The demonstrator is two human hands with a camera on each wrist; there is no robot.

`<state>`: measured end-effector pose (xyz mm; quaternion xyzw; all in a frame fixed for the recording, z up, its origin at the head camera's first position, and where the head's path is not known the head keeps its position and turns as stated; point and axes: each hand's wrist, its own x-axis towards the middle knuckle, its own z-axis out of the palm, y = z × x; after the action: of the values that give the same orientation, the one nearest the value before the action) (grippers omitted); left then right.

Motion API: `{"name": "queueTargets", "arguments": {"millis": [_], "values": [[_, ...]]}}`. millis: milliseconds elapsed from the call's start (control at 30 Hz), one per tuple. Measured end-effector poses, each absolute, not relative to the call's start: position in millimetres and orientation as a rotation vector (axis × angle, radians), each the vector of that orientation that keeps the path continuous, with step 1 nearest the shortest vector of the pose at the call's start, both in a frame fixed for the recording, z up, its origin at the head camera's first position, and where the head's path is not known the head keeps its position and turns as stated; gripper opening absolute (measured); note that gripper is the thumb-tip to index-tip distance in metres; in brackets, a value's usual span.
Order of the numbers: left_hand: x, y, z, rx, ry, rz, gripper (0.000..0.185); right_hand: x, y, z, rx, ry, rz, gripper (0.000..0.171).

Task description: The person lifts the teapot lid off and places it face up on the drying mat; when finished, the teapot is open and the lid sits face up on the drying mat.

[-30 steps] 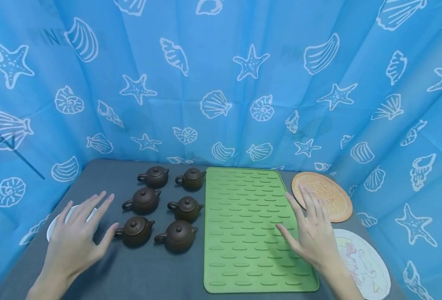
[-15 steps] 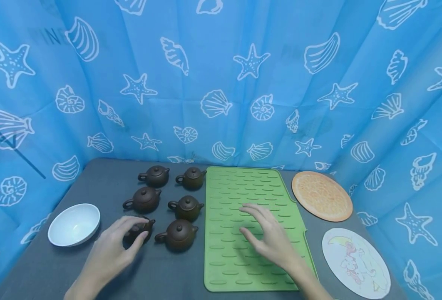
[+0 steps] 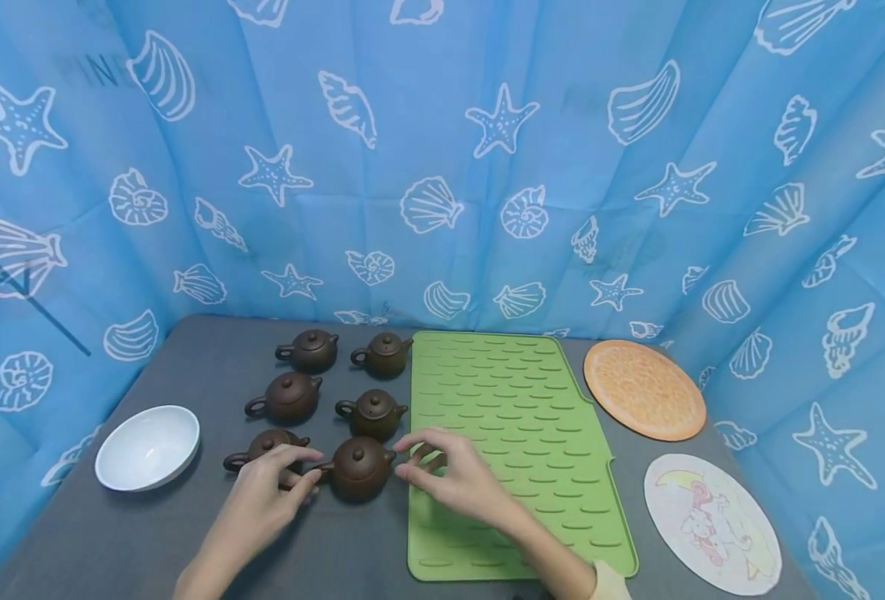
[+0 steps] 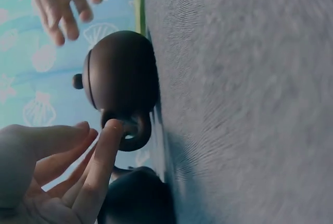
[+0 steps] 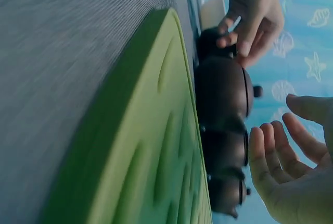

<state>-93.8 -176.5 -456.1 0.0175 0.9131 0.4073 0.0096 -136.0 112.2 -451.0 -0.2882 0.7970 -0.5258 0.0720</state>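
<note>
Six pots: small brown clay teapots in two columns on grey table (image 3: 187, 533).
Nearest teapot (image 3: 357, 468): beside ribbed green silicone mat (image 3: 517, 433).
Left hand (image 3: 262, 500): fingers loosely apart, fingertip (image 4: 112, 130) at handle; grip unclear.
Right hand (image 3: 453, 475): fingers apart, near spout; contact hidden.

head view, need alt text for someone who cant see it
Two hands close on the nearest of six small brown teapots on a grey table: the left hand at its handle, the right hand by its spout. A green ridged mat lies beside them.
</note>
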Motion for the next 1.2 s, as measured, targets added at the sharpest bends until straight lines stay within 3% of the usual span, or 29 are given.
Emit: {"name": "queueTargets", "arguments": {"millis": [433, 733, 1200], "values": [[-98.7, -171.7, -463.2, -0.056, 2.782, 1.418, 0.016, -150.8, 61.5, -460.2, -0.750, 2.431, -1.535, 0.021], [-100.1, -170.9, -464.2, -0.116, 2.705, 1.507, 0.014, -153.4, 55.2, -461.5, -0.743, 2.477, -1.495, 0.013], [-100.0, -172.0, -463.8, -0.148, 2.661, 1.530, 0.015, -149.5, 60.3, -454.0, -0.812, 2.399, -1.583, 0.014]]}}
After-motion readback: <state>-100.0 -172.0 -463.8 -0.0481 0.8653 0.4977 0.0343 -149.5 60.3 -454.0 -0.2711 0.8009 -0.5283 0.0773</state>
